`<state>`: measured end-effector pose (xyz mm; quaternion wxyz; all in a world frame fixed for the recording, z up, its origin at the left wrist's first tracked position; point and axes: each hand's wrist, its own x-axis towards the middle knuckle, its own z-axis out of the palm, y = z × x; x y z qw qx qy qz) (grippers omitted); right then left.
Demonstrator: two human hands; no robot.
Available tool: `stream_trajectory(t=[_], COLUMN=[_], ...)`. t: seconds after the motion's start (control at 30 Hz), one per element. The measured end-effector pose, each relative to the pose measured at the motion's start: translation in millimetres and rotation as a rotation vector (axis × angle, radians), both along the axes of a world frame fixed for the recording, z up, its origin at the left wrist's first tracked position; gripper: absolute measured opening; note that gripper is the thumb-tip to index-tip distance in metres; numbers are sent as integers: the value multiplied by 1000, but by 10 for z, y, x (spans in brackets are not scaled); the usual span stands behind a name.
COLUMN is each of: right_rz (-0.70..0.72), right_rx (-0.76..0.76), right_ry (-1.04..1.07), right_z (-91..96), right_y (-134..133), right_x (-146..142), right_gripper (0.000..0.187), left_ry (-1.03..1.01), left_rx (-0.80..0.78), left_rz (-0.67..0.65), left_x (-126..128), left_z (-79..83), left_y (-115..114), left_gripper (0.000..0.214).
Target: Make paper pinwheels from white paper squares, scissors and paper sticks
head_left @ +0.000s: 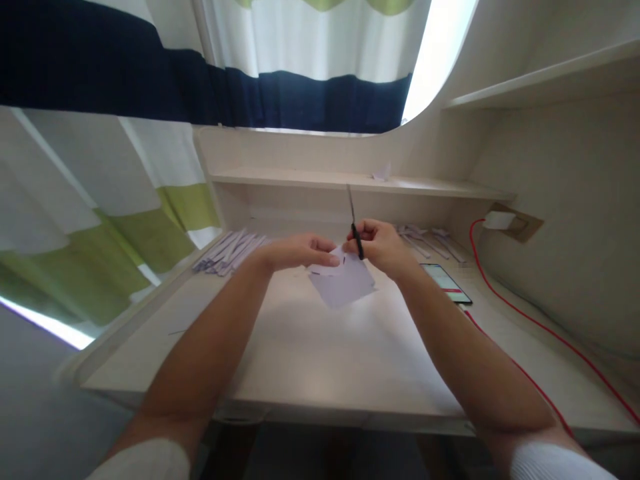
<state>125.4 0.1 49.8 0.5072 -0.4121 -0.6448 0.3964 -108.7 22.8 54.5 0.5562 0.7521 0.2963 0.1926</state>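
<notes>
No text can be read, either on the phone (440, 277) toward three o'clock or among dark marks on the paper (343, 281) toward five.

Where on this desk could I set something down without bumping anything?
Most room: the desk between the two arms, from the held paper to the front edge. The shelf left of the scrap looks bare too. It's crowded back left with strips, and at right with more strips, phone and red cable.

I count one pair of scissors (357, 241) in the right grip (384, 248), two bunches of paper strips (230, 252), one either side of it, and, rightward, one phone (447, 283) and one charger (499, 221).
</notes>
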Motion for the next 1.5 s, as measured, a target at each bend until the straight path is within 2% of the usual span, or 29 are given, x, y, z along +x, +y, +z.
stream_trajectory(t=[0.1,0.2,0.27,0.37,0.43,0.5,0.6,0.7,0.87,1.0,1.2,1.33,1.43,1.5], right_rz=[3,18,41,40,70,197,278,276,373,387,440,312,171,127], right_rx=[-38,-81,-121,-195,-310,-465,-600,-677,-805,-790,-793,-661,-506,-412], right_ry=[-49,-116,-183,-331,-529,-737,-923,-1053,-1207,-1237,-1247,-1309,-1412,-1455], right_z=[-215,-361,-409,-435,-447,-461,-490,-547,-657,-695,-652,-649,-700,-734], right_y=[-22,-124,-227,-344,-327,-223,41,358,789,984,1198,1269,1222,1159], right_x=[-236,-323,-247,42,250,362,255,-73,-557,-725,-686,-607,-574,-557], right_gripper=[23,24,26,30,29,22,19,24,28,38,33,31,28,27], left_ry=[-2,-7,-16,-47,-87,-144,-216,-245,-246,-252,-262,-240,-222,-218], left_rx=[-52,-62,-61,-56,-53,-47,-58,-94,-139,-158,-209,-239,-239,-238], left_rz=[85,138,180,281,381,495,603,614,562,536,458,397,377,381], left_x=[11,-29,-105,-306,-471,-615,-730,-716,-533,-459,-491,-488,-483,-474], left_z=[-368,-664,-794,-916,-980,-1044,-1139,-1226,-1387,-1486,-1507,-1481,-1470,-1474], left_y=[-75,-249,-389,-566,-639,-676,-687,-671,-558,-351,-177,-211,-243,-255], left_gripper=[37,33,32,31,34,38,39,40,40,44,40,32,27,26])
